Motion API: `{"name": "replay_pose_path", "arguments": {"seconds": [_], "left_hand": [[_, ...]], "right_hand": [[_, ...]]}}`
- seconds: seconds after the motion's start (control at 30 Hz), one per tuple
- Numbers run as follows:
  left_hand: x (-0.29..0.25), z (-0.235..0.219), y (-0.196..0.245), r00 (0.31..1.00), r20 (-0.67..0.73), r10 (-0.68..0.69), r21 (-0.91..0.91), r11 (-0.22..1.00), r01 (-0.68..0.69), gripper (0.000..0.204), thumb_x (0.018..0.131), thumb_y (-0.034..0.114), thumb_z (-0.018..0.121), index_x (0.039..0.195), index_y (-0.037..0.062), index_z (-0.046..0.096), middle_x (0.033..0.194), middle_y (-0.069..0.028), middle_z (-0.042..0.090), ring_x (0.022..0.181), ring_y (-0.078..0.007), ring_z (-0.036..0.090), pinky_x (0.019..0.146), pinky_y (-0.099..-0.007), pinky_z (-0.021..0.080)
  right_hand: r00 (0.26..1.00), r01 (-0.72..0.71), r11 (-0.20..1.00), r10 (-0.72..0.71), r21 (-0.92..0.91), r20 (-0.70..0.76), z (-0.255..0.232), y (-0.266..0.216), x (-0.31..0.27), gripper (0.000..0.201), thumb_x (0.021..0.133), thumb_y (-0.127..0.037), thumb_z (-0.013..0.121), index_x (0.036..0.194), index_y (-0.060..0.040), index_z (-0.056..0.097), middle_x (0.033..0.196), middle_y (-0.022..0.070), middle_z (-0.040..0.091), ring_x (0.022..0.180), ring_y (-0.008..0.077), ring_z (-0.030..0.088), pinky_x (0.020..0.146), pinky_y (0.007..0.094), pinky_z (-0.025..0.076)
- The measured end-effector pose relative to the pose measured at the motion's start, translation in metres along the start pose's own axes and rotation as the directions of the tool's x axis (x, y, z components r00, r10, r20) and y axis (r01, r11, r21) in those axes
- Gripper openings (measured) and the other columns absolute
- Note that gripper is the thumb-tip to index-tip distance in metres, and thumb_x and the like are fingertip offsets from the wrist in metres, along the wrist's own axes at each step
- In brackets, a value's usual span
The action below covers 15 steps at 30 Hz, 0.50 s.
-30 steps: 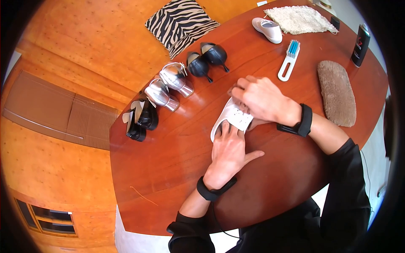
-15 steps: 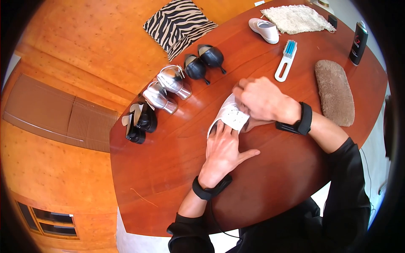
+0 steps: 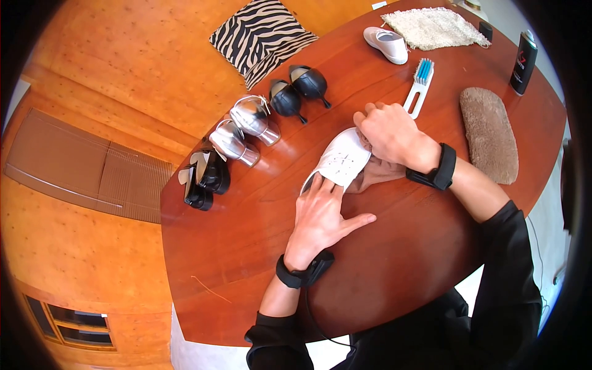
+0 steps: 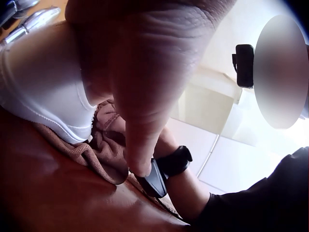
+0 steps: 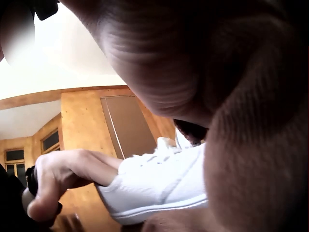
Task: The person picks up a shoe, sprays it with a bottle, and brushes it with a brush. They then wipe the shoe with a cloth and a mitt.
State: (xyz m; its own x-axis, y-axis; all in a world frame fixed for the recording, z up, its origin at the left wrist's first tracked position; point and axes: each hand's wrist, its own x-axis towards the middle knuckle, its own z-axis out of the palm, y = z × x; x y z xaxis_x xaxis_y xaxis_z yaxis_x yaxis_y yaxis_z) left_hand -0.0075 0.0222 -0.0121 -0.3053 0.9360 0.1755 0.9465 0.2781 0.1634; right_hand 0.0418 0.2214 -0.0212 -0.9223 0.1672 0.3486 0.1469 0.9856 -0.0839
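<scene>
A white lace-eyelet sneaker (image 3: 343, 159) lies low over the table in front of me. My left hand (image 3: 317, 216) has its fingers reaching straight into the shoe's opening, with the thumb spread out to the side. Curled around a brown cloth (image 3: 377, 176), my right hand (image 3: 391, 135) holds it against the toe end of the shoe. In the left wrist view, folds of the cloth (image 4: 106, 159) hang down beside the sneaker (image 4: 43, 72) onto the table. Seen from the right wrist, the sneaker's side (image 5: 159, 188) is close to the bunched cloth.
A second white shoe (image 3: 387, 45), a cream shaggy mat (image 3: 435, 28), a white brush with blue bristles (image 3: 421, 89), a brown fuzzy pad (image 3: 490, 135) and a black spray can (image 3: 524, 63) stand farther right. Black pumps (image 3: 307, 83), silver heels (image 3: 234, 142) and black shoes (image 3: 209, 171) line the far edge.
The shoe has turned to show more of its upper, and more of the brown cloth shows below the right hand. Both hands have shifted slightly: the left leftward, the right a little upward.
</scene>
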Motion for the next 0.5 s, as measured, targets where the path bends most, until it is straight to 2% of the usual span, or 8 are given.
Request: {"name": "replay_pose_path", "arguments": {"seconds": [0.17, 0.23, 0.27, 0.33, 0.37, 0.43, 0.47, 0.5], "left_hand": [[0.002, -0.001, -0.004, 1.0, -0.021, 0.011, -0.019, 1.0, -0.011, 0.078, 0.065, 0.055, 0.071, 0.115, -0.0029, 0.057, 0.115, -0.0157, 0.057, 0.106, -0.0323, 0.052, 0.083, -0.0418, 0.047], [0.002, 0.0, -0.006, 1.0, -0.024, -0.006, -0.018, 1.0, 0.006, 0.077, 0.065, 0.055, 0.072, 0.114, -0.0031, 0.057, 0.115, -0.0157, 0.057, 0.105, -0.0323, 0.052, 0.083, -0.0419, 0.047], [0.002, 0.0, -0.007, 0.999, -0.025, -0.023, -0.019, 1.0, 0.023, 0.077, 0.065, 0.054, 0.072, 0.113, -0.0033, 0.057, 0.114, -0.0157, 0.057, 0.105, -0.0323, 0.052, 0.083, -0.042, 0.047], [0.002, -0.003, -0.007, 0.999, -0.009, -0.039, -0.037, 0.999, 0.038, 0.076, 0.065, 0.053, 0.072, 0.113, -0.0026, 0.057, 0.114, -0.0154, 0.057, 0.105, -0.0325, 0.052, 0.083, -0.0422, 0.047], [0.002, -0.005, -0.007, 0.999, 0.004, -0.054, -0.055, 0.997, 0.054, 0.075, 0.065, 0.053, 0.072, 0.113, -0.0019, 0.057, 0.114, -0.0151, 0.057, 0.104, -0.0326, 0.052, 0.082, -0.0424, 0.047], [0.003, -0.006, -0.007, 0.997, 0.031, -0.074, -0.049, 0.996, 0.075, 0.074, 0.065, 0.052, 0.073, 0.114, -0.0011, 0.057, 0.114, -0.0149, 0.057, 0.104, -0.0329, 0.052, 0.082, -0.0428, 0.047], [0.003, -0.007, -0.007, 0.994, 0.059, -0.094, -0.043, 0.994, 0.097, 0.073, 0.065, 0.052, 0.073, 0.115, -0.0003, 0.057, 0.114, -0.0146, 0.058, 0.104, -0.0332, 0.052, 0.082, -0.0432, 0.047], [0.003, -0.007, -0.008, 0.994, 0.057, -0.095, -0.044, 0.994, 0.098, 0.073, 0.065, 0.052, 0.073, 0.115, -0.0003, 0.057, 0.114, -0.0146, 0.058, 0.104, -0.0332, 0.052, 0.082, -0.0432, 0.047]], "right_hand": [[0.994, 0.11, 0.99, -0.112, 0.084, 0.019, -0.005, -0.013, -0.005, 0.015, 0.069, -0.014, 0.062, 0.079, -0.0035, 0.058, 0.076, 0.0131, 0.059, 0.074, 0.0289, 0.06, 0.066, 0.0412, 0.048], [0.927, 0.222, 0.921, -0.301, 0.32, 0.224, -0.015, -0.02, -0.007, 0.016, 0.067, -0.014, 0.063, 0.08, -0.006, 0.059, 0.076, 0.011, 0.06, 0.073, 0.0291, 0.06, 0.074, 0.0451, 0.044], [0.921, 0.187, 0.914, -0.29, 0.359, 0.261, -0.019, -0.025, -0.009, 0.017, 0.065, -0.014, 0.063, 0.08, -0.0081, 0.059, 0.076, 0.0091, 0.06, 0.072, 0.0295, 0.059, 0.079, 0.0483, 0.04], [0.904, 0.235, 0.859, -0.364, 0.454, 0.222, -0.025, -0.026, -0.009, 0.016, 0.065, -0.014, 0.064, 0.079, -0.0077, 0.058, 0.076, 0.0093, 0.06, 0.071, 0.0295, 0.06, 0.072, 0.0452, 0.044], [0.904, 0.235, 0.859, -0.365, 0.455, 0.222, -0.022, -0.026, -0.008, 0.016, 0.065, -0.014, 0.064, 0.079, -0.0077, 0.058, 0.076, 0.0093, 0.06, 0.071, 0.0295, 0.06, 0.072, 0.0452, 0.044], [0.962, 0.186, 0.928, -0.239, 0.324, 0.133, -0.01, -0.021, -0.007, 0.014, 0.066, -0.014, 0.064, 0.077, -0.0067, 0.058, 0.076, 0.0101, 0.06, 0.073, 0.0291, 0.061, 0.064, 0.0424, 0.047], [0.961, 0.188, 0.928, -0.241, 0.323, 0.133, -0.004, -0.017, -0.005, 0.014, 0.066, -0.014, 0.064, 0.077, -0.0067, 0.058, 0.076, 0.0101, 0.06, 0.073, 0.0291, 0.061, 0.064, 0.0424, 0.047], [0.985, 0.135, 0.958, -0.157, 0.254, 0.07, 0.002, -0.012, -0.003, 0.014, 0.068, -0.014, 0.063, 0.079, -0.0055, 0.06, 0.076, 0.0127, 0.061, 0.073, 0.0298, 0.062, 0.063, 0.0413, 0.048]]}}
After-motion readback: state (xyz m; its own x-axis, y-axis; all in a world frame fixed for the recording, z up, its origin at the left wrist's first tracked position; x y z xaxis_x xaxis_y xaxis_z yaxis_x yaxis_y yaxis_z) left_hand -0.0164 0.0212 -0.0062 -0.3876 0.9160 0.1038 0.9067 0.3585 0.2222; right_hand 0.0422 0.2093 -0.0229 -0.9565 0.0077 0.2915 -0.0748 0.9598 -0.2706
